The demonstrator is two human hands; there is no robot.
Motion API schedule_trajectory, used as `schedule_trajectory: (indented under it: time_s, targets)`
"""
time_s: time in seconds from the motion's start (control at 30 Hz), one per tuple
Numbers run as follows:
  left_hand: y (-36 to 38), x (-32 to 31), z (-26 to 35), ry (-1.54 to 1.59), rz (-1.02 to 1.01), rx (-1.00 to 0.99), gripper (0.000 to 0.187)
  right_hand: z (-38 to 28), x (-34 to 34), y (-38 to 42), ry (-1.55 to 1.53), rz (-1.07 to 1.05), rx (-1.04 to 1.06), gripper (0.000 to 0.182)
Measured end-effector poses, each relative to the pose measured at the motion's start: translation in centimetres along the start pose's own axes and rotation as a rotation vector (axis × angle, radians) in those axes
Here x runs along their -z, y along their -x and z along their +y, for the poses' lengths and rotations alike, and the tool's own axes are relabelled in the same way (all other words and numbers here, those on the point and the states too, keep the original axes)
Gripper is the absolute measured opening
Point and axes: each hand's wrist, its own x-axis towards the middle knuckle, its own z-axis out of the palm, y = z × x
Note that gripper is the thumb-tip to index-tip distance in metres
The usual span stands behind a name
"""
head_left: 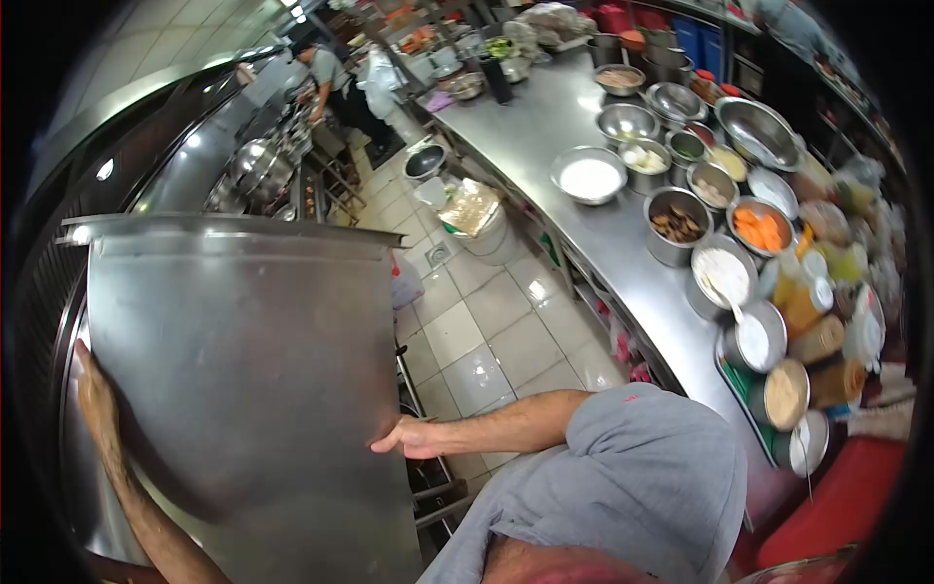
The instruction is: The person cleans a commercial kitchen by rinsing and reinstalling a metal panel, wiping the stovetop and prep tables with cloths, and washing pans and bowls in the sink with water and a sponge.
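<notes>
A large flat metal panel (253,360) with a ridged top edge fills the left half of the head view. My left hand (95,394) lies along its left edge, fingers pointing up; they look stretched out against the side. At the panel's right edge is my right hand (409,438), its fingers closed round that edge, with the thumb on the near face. What lies behind the panel is hidden.
A steel counter (545,127) runs along the right, bearing bowls and pots of ingredients, including carrots (759,229). A bucket (486,234) stands on the tiled floor (452,331). Another person (336,83) is at the far-left stoves. A red surface (846,506) is lower right.
</notes>
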Motion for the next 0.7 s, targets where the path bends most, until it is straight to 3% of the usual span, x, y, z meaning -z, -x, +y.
schedule_trajectory:
  time_s: [0.03, 0.17, 0.23, 0.37, 0.53, 0.63, 0.7]
  targets:
    - [0.3, -1.1, 2.0, 0.019, 0.063, -0.036, 0.082, -1.6, 0.4, -0.5, 0.012, -0.015, 0.01, 0.036]
    - [-1.5, -4.5, 6.1, 0.061, -0.123, 0.018, 0.09, -6.7, 3.9, -3.3, 0.027, -0.019, -0.045, 0.042]
    - [-0.6, -7.2, 9.9, 0.166, 0.047, -0.107, 0.083, -9.4, 6.4, -4.9, 0.037, -0.03, -0.041, 0.042]
    - [-2.7, -11.0, 13.1, 0.153, -0.125, -0.062, 0.077, -14.0, 11.1, -8.4, 0.031, -0.064, 0.047, 0.043]
    - [-4.9, -18.8, 15.3, 0.237, -0.108, -0.108, 0.072, -19.7, 18.4, -12.2, 0.011, -0.034, 0.049, 0.043]
    - [-4.2, -21.8, 17.9, 0.342, -0.238, 0.039, 0.066, -23.3, 23.4, -14.5, 0.023, 0.018, -0.006, 0.043]
    - [-3.9, -25.0, 18.7, 0.357, -0.183, 0.079, 0.062, -28.3, 25.1, -16.9, 0.035, 0.006, -0.138, 0.045]
